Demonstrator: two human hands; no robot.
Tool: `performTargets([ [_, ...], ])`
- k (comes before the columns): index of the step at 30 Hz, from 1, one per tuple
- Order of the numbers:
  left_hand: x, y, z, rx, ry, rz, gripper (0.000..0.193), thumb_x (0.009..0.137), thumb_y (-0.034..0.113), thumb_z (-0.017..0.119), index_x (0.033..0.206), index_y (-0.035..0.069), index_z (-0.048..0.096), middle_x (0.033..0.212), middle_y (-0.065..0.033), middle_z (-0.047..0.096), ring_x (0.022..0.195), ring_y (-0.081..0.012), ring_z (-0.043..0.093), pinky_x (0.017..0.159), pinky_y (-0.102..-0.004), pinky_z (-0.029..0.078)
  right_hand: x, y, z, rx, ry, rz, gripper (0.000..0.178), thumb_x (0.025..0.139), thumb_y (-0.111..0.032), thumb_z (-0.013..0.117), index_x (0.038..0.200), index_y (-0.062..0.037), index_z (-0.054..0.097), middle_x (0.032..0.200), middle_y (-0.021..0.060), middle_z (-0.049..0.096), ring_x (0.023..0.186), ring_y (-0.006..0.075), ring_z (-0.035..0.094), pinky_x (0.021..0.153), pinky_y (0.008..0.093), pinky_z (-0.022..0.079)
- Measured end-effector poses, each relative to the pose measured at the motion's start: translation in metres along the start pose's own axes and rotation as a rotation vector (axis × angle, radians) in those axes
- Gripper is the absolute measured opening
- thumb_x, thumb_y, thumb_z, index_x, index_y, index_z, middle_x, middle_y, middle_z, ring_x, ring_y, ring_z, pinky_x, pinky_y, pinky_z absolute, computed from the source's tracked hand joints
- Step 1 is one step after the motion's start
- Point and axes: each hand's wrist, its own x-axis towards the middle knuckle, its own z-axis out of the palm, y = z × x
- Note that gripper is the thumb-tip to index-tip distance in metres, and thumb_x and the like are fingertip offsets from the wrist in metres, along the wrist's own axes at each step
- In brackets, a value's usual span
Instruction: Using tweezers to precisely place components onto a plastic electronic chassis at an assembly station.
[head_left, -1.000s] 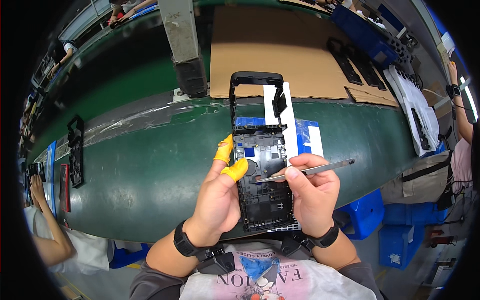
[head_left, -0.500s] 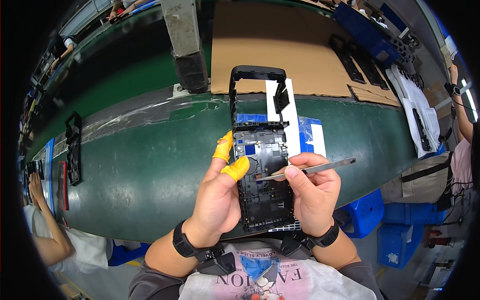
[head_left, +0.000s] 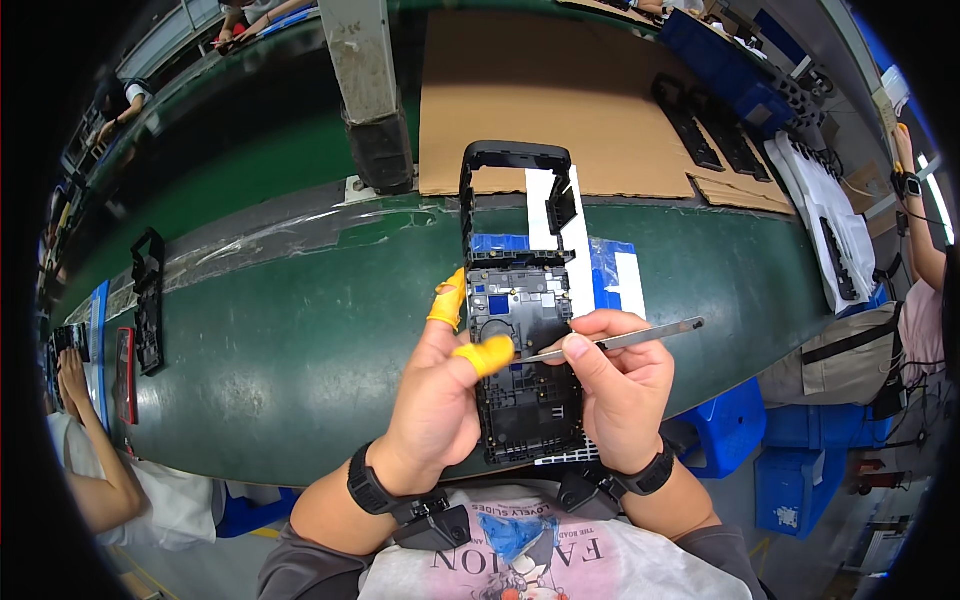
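Observation:
A long black plastic housing [head_left: 530, 410] with an open frame at its far end is held upright in front of me. My left hand [head_left: 436, 400], yellow finger cots on its thumb and a finger, grips the housing's left edge. Its thumb lies over the inner face, close to the tip of the tweezers [head_left: 650, 335]. My right hand [head_left: 622, 390] pinches these metal tweezers and rests along the housing's right edge. Their pointed end reaches the middle of the housing; whatever it touches is covered by the thumb.
Behind the housing lie white strips and a blue-taped sheet [head_left: 628, 280] on the green table [head_left: 300, 330]. Cardboard [head_left: 540, 100] with black housings sits farther back, beside a post [head_left: 365, 90]. Another black housing [head_left: 148, 300] lies left. Blue stools and bins [head_left: 790, 490] stand right. Co-workers are around.
My left thumb has slid right and slightly down across the housing to the tweezers' tip. The tweezers and right hand have shifted only slightly.

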Motion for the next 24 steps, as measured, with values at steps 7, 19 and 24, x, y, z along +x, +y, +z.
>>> performTargets([
  [7,-0.006,0.01,-0.009,0.261,-0.003,0.093,0.075,0.064,-0.019,0.039,0.131,0.004,0.012,0.123,-0.0093,0.033,0.11,-0.0181,0.039,0.084,-0.028,0.038,0.006,-0.011,0.002,0.274,0.045,0.039,0.017,0.074,0.0,0.056,0.09,0.0027,0.05,0.076,0.0129,0.059,0.048,0.0055,0.041,0.044,0.0175,0.032],
  [19,0.004,0.158,-0.103,0.314,0.133,0.265,0.045,0.076,-0.005,0.04,0.118,0.008,0.035,0.104,-0.0105,0.051,0.093,-0.0198,0.052,0.075,-0.0312,0.046,-0.012,-0.018,-0.085,0.169,0.329,-0.049,0.013,0.078,-0.004,0.05,0.09,0.001,0.048,0.066,0.0115,0.056,0.044,0.0085,0.042,0.038,0.0173,0.031],
  [24,0.105,0.231,-0.166,0.255,0.325,0.362,0.02,0.08,0.015,0.048,0.098,0.007,0.048,0.09,-0.0073,0.054,0.078,-0.016,0.054,0.065,-0.0304,0.045,-0.018,-0.031,-0.064,0.129,0.22,0.049,0.015,0.079,-0.007,0.054,0.093,-0.0012,0.052,0.073,0.0089,0.055,0.053,0.0114,0.047,0.045,0.0192,0.035],
])
